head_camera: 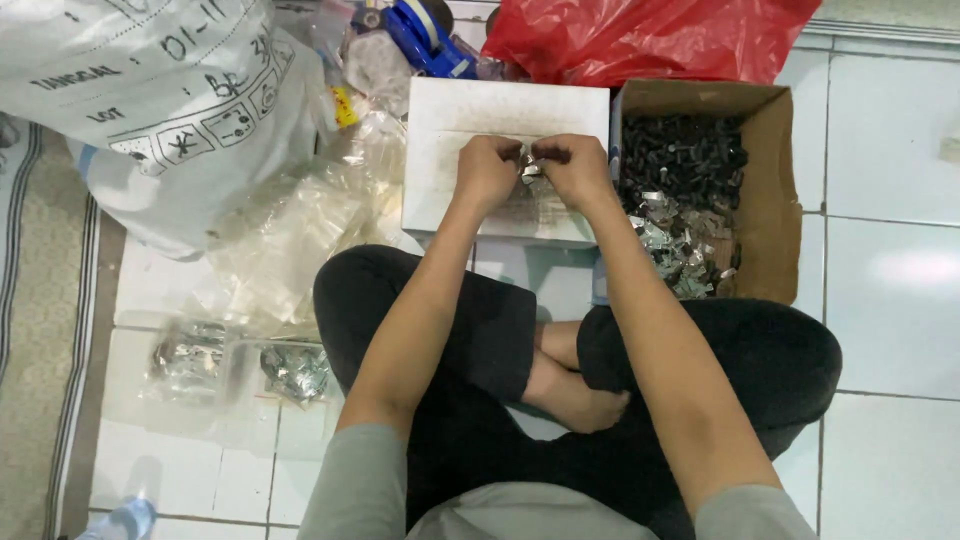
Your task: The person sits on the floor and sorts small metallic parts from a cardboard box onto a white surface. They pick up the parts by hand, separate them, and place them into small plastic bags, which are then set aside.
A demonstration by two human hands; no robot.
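- A person is sitting cross-legged on a white tiled floor [890, 330], both hands meeting above a white box [505, 125] set in front of the knees
- The left hand [487, 170] and right hand [572, 165] are pinching a small shiny metal piece [528, 165] between them, the fingers of each hand curled closed on it; the piece is hanging just over the lid of the white box
- An open cardboard box [765, 200] is standing just beside the white box on the person's right, holding black parts at its far end and silvery metal pieces [680, 245] at its near end
- A red plastic bag [640, 35] is lying beyond the two boxes, with a blue tape dispenser [425, 35] beside it
- A large white sack [150, 100] is filling the upper left, clear plastic bags [290, 235] spilling out below it
- Two clear packets of metal pieces [240, 365] are lying on the floor near the person's left knee
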